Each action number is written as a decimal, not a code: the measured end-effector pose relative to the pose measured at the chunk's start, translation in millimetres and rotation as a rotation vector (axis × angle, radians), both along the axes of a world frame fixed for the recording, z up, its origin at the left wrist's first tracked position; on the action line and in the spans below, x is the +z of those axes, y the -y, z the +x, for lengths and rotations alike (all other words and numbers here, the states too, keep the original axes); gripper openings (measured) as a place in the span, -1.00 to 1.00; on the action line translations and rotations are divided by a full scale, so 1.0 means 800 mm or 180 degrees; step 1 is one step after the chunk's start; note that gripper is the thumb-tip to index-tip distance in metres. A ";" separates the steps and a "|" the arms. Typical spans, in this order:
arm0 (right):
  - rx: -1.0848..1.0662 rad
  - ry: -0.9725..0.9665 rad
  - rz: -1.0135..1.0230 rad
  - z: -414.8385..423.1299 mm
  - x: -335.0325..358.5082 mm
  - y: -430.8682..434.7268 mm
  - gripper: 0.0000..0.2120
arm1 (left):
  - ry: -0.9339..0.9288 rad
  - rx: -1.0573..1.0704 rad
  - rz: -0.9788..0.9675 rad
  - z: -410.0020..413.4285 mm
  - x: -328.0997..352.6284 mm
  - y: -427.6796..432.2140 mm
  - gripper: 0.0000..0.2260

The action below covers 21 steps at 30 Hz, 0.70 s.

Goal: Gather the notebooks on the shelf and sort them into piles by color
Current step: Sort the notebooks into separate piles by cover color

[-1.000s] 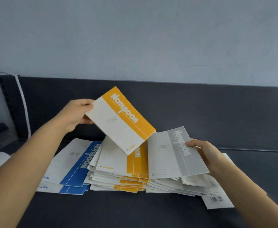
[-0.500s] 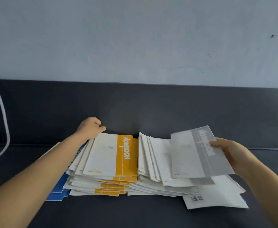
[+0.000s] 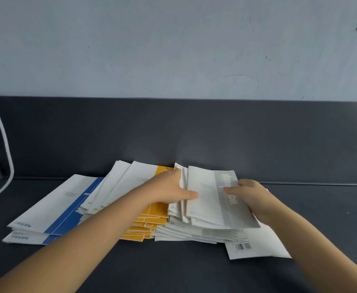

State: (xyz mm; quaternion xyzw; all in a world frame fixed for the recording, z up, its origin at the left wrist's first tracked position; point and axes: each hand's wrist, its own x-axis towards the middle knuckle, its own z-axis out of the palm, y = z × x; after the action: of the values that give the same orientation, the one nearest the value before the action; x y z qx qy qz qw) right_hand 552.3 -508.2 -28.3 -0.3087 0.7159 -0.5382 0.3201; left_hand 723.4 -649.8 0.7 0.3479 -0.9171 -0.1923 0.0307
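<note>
Blue notebooks (image 3: 67, 212) lie stacked left of the yellow notebook pile (image 3: 150, 225); grey notebooks (image 3: 207, 204) are heaped loosely just right of it.

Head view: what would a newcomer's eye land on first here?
Two bare hands meet mid-frame on a grey notebook: the left hand grips its left edge and the right hand its grey band, atop the grey pile. To the left sit a yellow pile and a blue pile on the dark shelf. A barcoded notebook lies face down at the right.
</note>
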 end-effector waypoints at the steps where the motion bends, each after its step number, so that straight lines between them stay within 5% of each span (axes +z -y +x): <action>1: 0.0089 -0.0074 0.0090 0.000 -0.003 0.005 -0.88 | -0.0012 0.0018 0.0151 -0.004 -0.003 -0.002 -0.49; 5: 0.0261 -0.0335 0.0276 -0.019 -0.002 0.001 -0.77 | -0.0280 0.0152 0.0398 -0.011 -0.011 -0.001 -0.24; 8: -0.0337 -0.0992 0.0663 -0.060 0.001 -0.019 -0.46 | -0.0186 0.0239 0.0359 -0.017 -0.012 -0.008 -0.25; 10: -0.0510 -0.1347 0.1156 -0.083 0.003 -0.040 -0.63 | -0.0164 0.0239 0.0110 -0.025 -0.011 -0.011 -0.27; 14: -0.0368 -0.0241 0.1048 -0.110 -0.002 -0.062 -0.68 | -0.0413 0.0010 -0.0505 -0.040 0.001 -0.040 -0.44; 16: -0.0225 0.0014 0.1046 -0.111 0.000 -0.065 -0.85 | -0.0348 -0.0146 -0.0528 -0.050 -0.002 -0.055 -0.42; 21: -0.0150 0.0394 0.1077 -0.116 0.008 -0.067 -0.68 | 0.0139 -0.0230 -0.0276 -0.071 -0.011 -0.072 -0.44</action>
State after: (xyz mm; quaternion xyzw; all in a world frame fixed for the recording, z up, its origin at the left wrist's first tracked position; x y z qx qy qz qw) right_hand 459.8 -454.3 -21.6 -0.1999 0.7822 -0.4354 0.3982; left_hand 666.9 -592.3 -7.7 0.3170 -0.9370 -0.1457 0.0189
